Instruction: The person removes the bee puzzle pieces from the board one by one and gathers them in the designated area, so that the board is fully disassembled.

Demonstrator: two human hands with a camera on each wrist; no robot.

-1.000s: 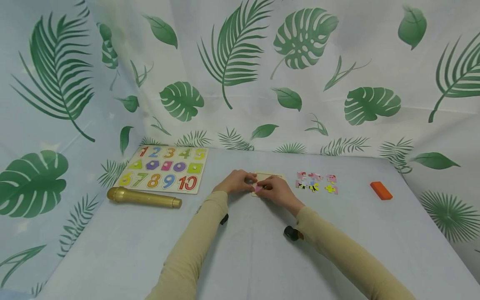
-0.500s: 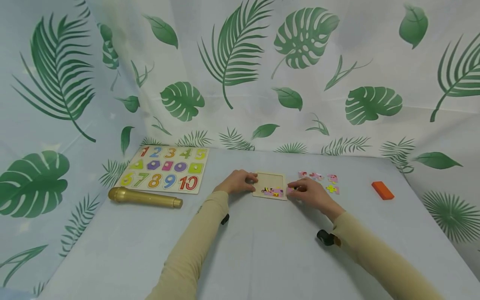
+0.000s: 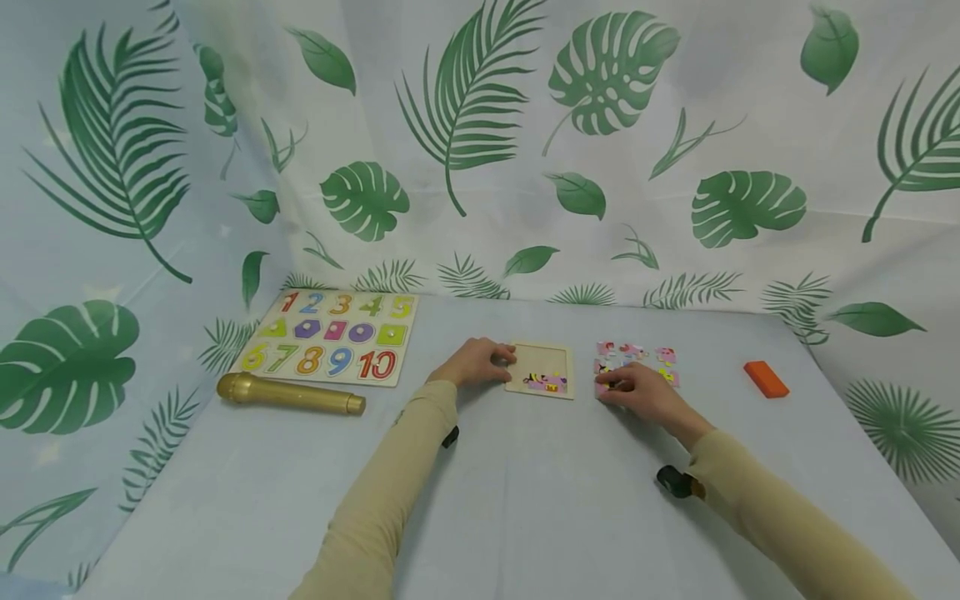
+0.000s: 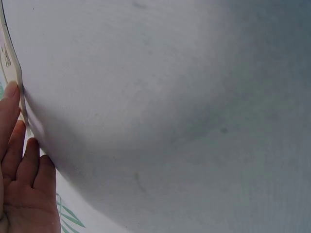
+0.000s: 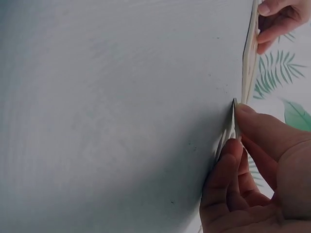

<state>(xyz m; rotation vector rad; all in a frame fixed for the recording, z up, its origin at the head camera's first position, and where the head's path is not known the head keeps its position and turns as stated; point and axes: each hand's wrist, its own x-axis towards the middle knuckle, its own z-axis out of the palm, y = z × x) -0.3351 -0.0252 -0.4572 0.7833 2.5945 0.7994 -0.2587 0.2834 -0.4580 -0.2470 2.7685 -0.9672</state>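
Observation:
A small square wooden puzzle tray (image 3: 540, 346) lies mid-table, with colourful jigsaw pieces (image 3: 551, 383) along its lower right part. At its left edge is my left hand (image 3: 474, 363), thumb and fingers holding the rim; the left wrist view shows the thumb on the tray's edge (image 4: 15, 73). To the right of the tray, my right hand (image 3: 641, 392) pinches a puzzle piece (image 3: 604, 388) between thumb and fingers. In the right wrist view this piece (image 5: 235, 116) appears edge-on, slightly tilted. Several loose pink and yellow pieces (image 3: 666, 355) lie beyond and beside that hand, some partly covered by it.
A number and shape puzzle board (image 3: 322, 337) lies at the far left, with a gold microphone (image 3: 292, 395) in front of it. An orange block (image 3: 766, 379) is at the right. Behind the table hangs a leaf-printed cloth (image 3: 480, 167).
My right hand has moved right from over the tray, carrying a puzzle piece, to beside the loose pieces. My left hand has stayed at the tray's left edge.

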